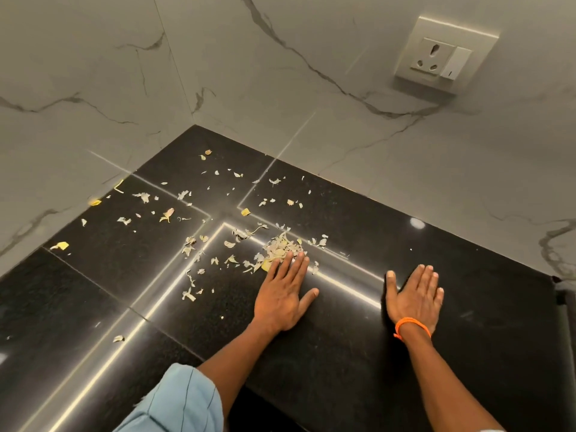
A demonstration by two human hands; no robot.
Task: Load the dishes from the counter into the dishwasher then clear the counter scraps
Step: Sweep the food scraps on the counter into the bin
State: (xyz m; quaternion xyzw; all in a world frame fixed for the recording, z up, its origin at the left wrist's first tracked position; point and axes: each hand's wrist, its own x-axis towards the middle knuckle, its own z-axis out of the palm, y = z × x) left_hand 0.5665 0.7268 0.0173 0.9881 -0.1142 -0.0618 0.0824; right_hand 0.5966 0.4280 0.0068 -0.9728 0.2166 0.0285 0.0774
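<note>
Head view shows no dishes on the counter (343, 353), so I judge loading finished and only scraps (280, 246) left. My left hand (282, 294) lies flat, fingertips touching a small heap; my right hand (416, 296) rests flat, apart, holding nothing. Dry, pale peelings and a few yellow bits lie scattered toward the corner, mostly ungathered.

A home kitchen — black granite counter (405, 353), marble wall tiles (280, 73), socket (444, 56)
</note>
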